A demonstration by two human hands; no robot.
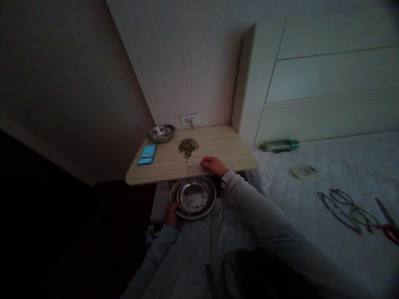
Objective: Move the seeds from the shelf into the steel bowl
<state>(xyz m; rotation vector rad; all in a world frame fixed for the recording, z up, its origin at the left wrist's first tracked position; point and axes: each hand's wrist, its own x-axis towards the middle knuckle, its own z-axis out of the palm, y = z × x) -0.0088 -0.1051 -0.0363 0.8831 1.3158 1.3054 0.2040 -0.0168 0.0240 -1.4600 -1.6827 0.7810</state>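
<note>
A steel bowl (177, 209) is held just below the front edge of the wooden tabletop (224, 141). My left hand (171, 214) grips its left rim, and a scatter of small dark grains lies on its bottom. Over the tabletop's front edge, my right hand (214, 165) is closed on a thin pale sheet (196, 168), whose exact kind I cannot make out. A few grains lie beside the sheet. Farther back on the wood is a loose pile of greenish-brown grains (188, 146), apart from both hands.
A second steel bowl (161, 133) stands at the tabletop's back left, behind a lit phone (147, 154). A wall socket (190, 120) sits behind. On the bed at right lie a green bottle (279, 145), a pale flat device (305, 171), eyeglasses (343, 209) and red-handled scissors (389, 230).
</note>
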